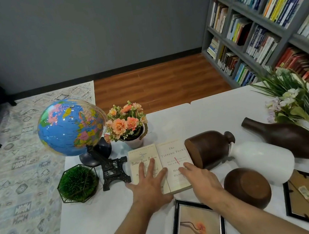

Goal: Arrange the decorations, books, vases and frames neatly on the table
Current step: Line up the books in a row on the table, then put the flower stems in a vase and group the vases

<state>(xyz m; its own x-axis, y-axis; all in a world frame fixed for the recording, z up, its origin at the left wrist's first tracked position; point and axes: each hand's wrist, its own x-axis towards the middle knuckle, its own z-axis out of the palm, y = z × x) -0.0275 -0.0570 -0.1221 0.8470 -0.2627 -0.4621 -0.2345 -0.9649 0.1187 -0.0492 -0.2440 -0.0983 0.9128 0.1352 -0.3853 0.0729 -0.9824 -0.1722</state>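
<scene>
Both hands lie flat with fingers spread, holding nothing: the left hand (149,185) presses on the left book (143,164), the right hand (200,180) on the right book (176,163). The two books lie side by side near the table's (209,112) left edge. A push to the left could knock over the tower model (113,171) just beside them. A push to the right could roll the brown vase (208,148), which lies on its side touching the white vase (262,160).

Glossy plastic globe (71,127); matt wooden vases (210,148); smooth white vase (264,158); paper book covers (174,160).
</scene>
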